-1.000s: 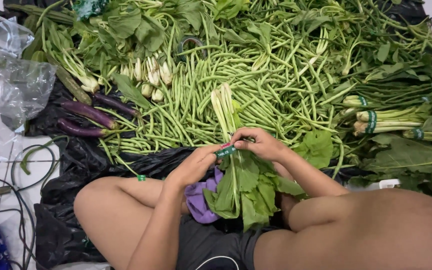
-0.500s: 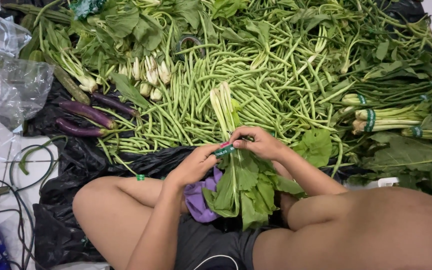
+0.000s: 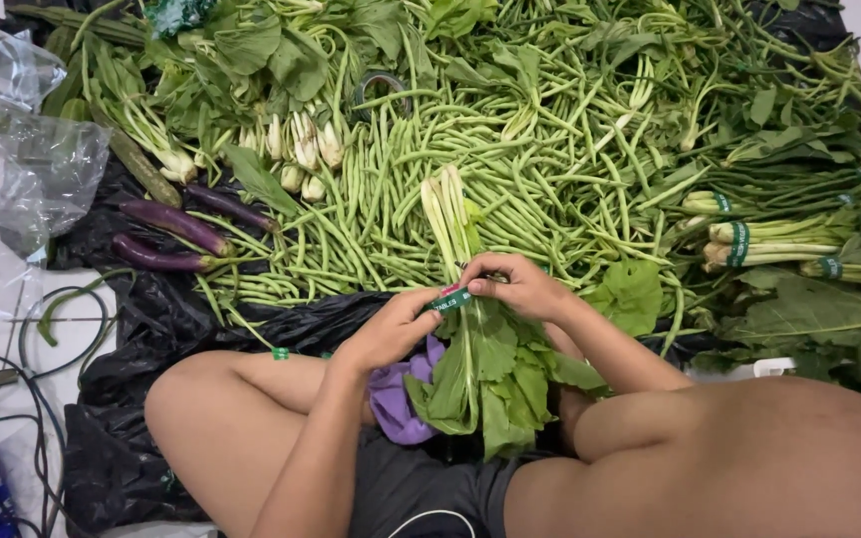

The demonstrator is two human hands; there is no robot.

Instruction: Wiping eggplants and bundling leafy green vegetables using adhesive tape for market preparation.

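A bunch of leafy greens (image 3: pixel 470 364) lies across my lap, pale stalks pointing away from me and broad leaves toward me. My left hand (image 3: pixel 391 329) and my right hand (image 3: pixel 520 287) both pinch a green band (image 3: pixel 452 298) wrapped round the stalks. A purple cloth (image 3: pixel 396 403) sits under the leaves between my legs. Just beyond my hands spreads a big heap of long green beans (image 3: pixel 510 169).
Purple aubergines (image 3: pixel 171 234) lie at the left on black plastic sheeting (image 3: pixel 151 319). Tied bundles of greens (image 3: pixel 769 234) lie at the right, small bok choy (image 3: pixel 296 149) at the back. Clear plastic bags (image 3: pixel 22 139) and cables (image 3: pixel 42 339) sit far left.
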